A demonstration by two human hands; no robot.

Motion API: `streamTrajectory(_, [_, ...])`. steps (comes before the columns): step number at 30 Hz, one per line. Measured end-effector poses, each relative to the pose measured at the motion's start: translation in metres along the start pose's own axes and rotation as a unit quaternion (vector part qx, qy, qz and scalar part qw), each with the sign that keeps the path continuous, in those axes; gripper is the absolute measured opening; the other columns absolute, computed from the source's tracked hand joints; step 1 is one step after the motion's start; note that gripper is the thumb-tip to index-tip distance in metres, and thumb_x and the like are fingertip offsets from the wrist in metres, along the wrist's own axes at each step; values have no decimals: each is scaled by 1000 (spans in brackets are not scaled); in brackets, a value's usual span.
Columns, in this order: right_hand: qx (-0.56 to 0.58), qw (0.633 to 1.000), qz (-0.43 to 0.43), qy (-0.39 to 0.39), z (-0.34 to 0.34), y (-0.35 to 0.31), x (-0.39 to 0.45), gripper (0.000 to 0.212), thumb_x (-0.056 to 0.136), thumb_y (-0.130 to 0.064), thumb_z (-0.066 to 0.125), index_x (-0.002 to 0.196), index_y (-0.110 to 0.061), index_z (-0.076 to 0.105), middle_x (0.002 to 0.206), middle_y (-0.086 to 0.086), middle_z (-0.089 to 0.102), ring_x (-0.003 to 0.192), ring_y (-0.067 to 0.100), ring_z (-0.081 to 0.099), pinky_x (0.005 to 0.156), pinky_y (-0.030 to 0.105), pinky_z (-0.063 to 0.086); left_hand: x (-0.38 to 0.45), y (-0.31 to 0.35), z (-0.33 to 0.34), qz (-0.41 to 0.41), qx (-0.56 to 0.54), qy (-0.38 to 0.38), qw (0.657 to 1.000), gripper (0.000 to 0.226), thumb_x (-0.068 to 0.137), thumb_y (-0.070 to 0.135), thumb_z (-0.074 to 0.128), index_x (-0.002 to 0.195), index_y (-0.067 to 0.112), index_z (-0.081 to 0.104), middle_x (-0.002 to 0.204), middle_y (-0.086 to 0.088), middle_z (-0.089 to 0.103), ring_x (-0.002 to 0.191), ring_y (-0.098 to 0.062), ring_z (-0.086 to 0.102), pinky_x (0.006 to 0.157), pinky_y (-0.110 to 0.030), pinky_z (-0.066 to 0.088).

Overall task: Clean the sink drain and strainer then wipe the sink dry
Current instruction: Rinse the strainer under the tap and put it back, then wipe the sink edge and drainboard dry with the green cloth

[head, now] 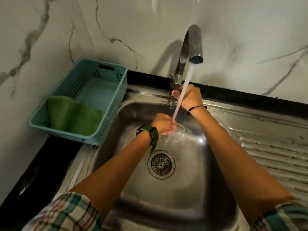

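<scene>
Closest to the lens are the plaid sleeves (66, 212) at the bottom edge, both forearms reaching out over the stainless sink (191, 205). The basin takes up most of the middle, with a ribbed, wet drainboard (266, 147) running off its right edge. Lots of open basin floor around the strainer (161, 164), which sits in the drain in the middle, nothing on it, well clear of both hands.

The teal plastic basket (106, 130) sits on the black counter at the sink's back left corner, just beside the rim, with a green cloth (73, 117) draped over its near left side.

The faucet (194, 44) rises from the back rim, with water (181, 94) running down.

The right hand (190, 95) is up at the back rim by the faucet base, fingers curled around the handle there. The left hand (164, 124), with a green watch (150, 133) on its wrist, is under the stream with fingers loosely cupped, holding nothing, water splashing off it onto the back of the basin.
</scene>
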State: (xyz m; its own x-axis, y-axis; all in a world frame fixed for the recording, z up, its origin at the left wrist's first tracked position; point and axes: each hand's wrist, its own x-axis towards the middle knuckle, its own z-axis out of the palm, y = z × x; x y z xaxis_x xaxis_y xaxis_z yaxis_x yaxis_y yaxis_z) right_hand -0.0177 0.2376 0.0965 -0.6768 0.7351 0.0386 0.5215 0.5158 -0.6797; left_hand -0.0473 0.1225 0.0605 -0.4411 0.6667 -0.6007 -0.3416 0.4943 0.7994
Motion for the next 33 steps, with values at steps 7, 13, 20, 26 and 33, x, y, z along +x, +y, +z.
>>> streamTrajectory(7, [-202,979,-32,1,-5,-25,33,50,85,-55,52,69,-8,49,68,7,50,64,23,47,53,28,33,3,25,0,43,68,76,994,20,89,2,45,89,1,64,96,-21,66,90,-31,64,90,-42,53])
streamTrajectory(13, [-241,969,-40,-20,-5,-32,47,33,92,-38,44,73,-11,52,81,14,59,71,29,53,61,29,37,2,47,-3,69,-9,70,995,32,88,-7,36,63,9,47,69,-10,55,67,-19,52,65,-26,47])
streamTrajectory(20, [-33,998,48,-37,-6,-21,42,30,91,-25,43,79,-2,57,86,17,62,74,28,56,65,33,46,-6,40,-7,60,-8,58,996,28,92,-4,37,71,6,53,73,-11,56,66,-17,54,61,-18,49])
streamTrajectory(26, [91,987,111,-78,-8,-13,26,28,91,-32,51,86,-6,57,69,13,62,52,21,60,54,30,57,-19,22,-18,63,89,85,990,23,91,0,40,102,1,61,89,-13,60,81,-21,58,72,-24,51])
streamTrajectory(33, [42,971,46,-229,16,-27,-44,30,84,7,46,69,-13,64,84,13,65,75,24,65,73,35,59,-82,-11,-53,133,259,164,942,30,85,10,53,115,13,56,122,-7,59,111,-22,55,88,-23,40])
